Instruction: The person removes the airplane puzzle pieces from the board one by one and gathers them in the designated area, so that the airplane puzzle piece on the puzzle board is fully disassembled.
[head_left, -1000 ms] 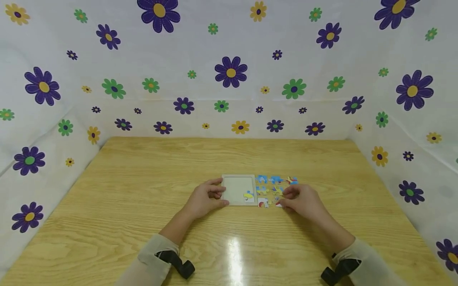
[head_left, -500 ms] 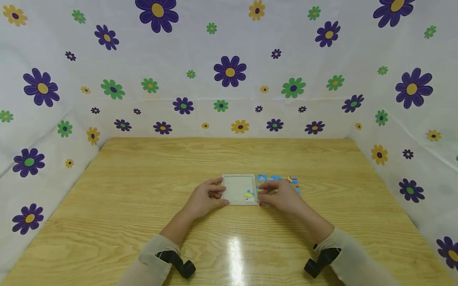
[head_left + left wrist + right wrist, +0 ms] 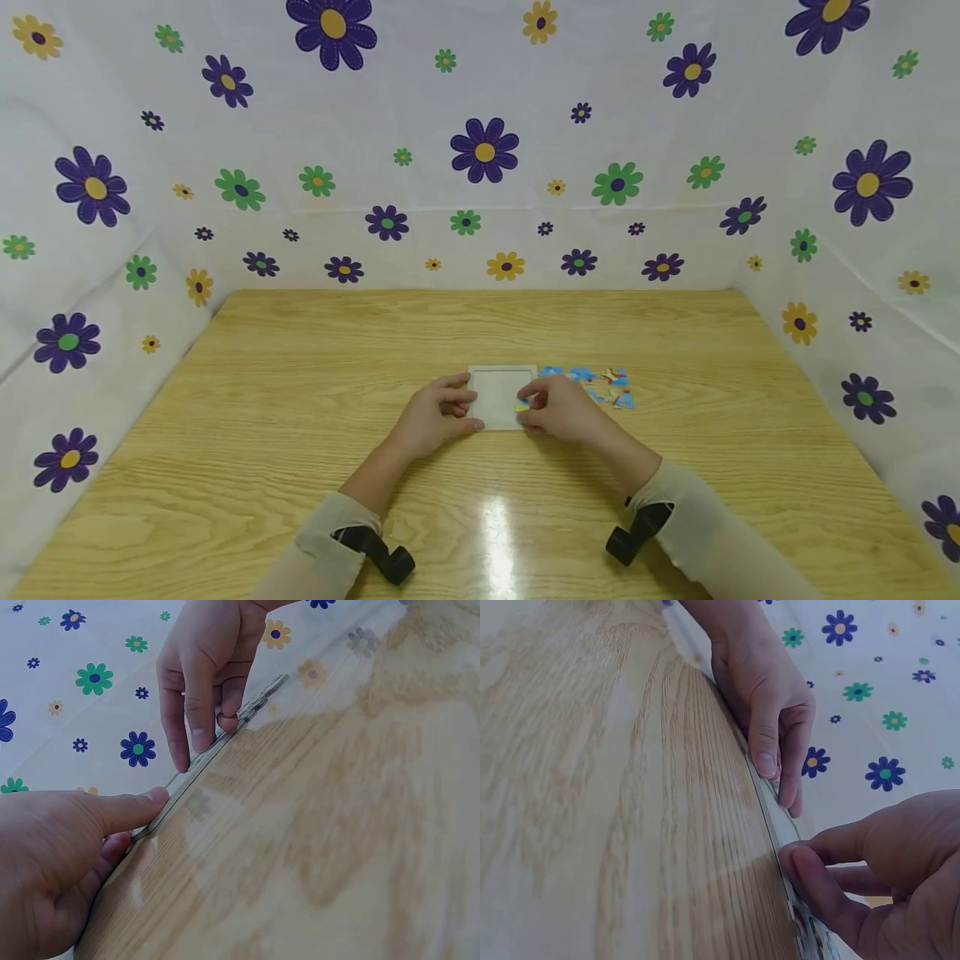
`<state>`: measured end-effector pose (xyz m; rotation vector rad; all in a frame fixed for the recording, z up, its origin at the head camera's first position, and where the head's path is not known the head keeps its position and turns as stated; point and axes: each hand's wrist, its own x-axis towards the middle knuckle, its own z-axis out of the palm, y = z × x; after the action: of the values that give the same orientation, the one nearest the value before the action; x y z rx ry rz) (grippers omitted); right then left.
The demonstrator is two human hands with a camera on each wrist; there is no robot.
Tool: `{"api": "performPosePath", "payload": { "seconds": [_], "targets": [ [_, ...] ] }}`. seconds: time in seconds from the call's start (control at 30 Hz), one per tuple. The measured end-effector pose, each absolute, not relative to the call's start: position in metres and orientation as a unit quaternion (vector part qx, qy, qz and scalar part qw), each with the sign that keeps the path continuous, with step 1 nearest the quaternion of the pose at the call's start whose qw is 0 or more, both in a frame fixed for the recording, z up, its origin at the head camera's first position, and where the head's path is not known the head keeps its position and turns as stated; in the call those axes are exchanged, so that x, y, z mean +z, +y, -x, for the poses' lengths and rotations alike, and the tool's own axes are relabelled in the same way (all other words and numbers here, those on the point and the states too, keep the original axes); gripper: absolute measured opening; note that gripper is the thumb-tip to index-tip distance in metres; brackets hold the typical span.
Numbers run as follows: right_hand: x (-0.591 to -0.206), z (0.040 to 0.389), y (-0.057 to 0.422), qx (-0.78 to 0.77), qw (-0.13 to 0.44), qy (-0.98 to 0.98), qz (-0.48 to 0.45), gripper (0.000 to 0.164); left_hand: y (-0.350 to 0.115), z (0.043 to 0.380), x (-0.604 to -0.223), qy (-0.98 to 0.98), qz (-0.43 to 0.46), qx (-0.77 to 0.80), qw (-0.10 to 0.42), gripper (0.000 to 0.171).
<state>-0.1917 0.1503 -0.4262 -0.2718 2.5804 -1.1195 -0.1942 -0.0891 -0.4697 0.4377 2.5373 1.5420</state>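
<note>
A pale, shallow puzzle tray [image 3: 495, 387] lies flat on the wooden table. My left hand [image 3: 437, 417] grips the tray's left side, its thumb at the near corner and its fingers along the edge. Over the tray's near right corner, my right hand [image 3: 566, 408] has its thumb and index finger pinched at a yellow and blue puzzle piece [image 3: 521, 408], most of which they hide. In the right wrist view, those fingertips [image 3: 804, 866] are right at the tray's rim. Several blue, red and yellow jigsaw pieces [image 3: 618, 377] lie to the right of the tray, the nearer ones covered by my right hand.
The wood-grain table [image 3: 345, 342] carries the tray near its middle. White cloth with printed flowers [image 3: 420, 117] hangs behind it and along both sides. A black wrist camera [image 3: 390, 562] is strapped to the left sleeve, and another camera [image 3: 630, 542] to the right.
My right hand has moved left from the loose pieces, across the tray's right rim, to the piece in the near right corner. My left hand has stayed at the tray's left edge.
</note>
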Motion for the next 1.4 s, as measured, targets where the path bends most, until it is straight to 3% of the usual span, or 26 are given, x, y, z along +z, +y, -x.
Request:
{"api": "performPosePath", "payload": {
  "seconds": [0.2, 0.57, 0.87, 1.07, 1.4],
  "targets": [
    [-0.424, 0.193, 0.149, -0.35, 0.151, 0.92, 0.086, 0.022, -0.087, 0.193, -0.469, 0.847, -0.15, 0.505, 0.072, 0.043],
    [-0.42, 0.19, 0.149, -0.336, 0.143, 0.928, 0.077, 0.029, -0.086, 0.194, -0.47, 0.849, -0.148, 0.502, 0.071, 0.042],
    [-0.425, 0.195, 0.163, -0.494, 0.172, 0.85, 0.054, 0.024, -0.087, 0.196, -0.468, 0.85, -0.15, 0.501, 0.068, 0.043],
    [-0.426, 0.195, 0.18, -0.556, 0.188, 0.807, 0.067, 0.034, -0.089, 0.195, -0.466, 0.849, -0.145, 0.503, 0.07, 0.044],
    [-0.415, 0.186, 0.21, -0.602, 0.2, 0.773, 0.005, 0.037, -0.092, 0.195, -0.468, 0.848, -0.148, 0.504, 0.071, 0.046]
  ]
}}
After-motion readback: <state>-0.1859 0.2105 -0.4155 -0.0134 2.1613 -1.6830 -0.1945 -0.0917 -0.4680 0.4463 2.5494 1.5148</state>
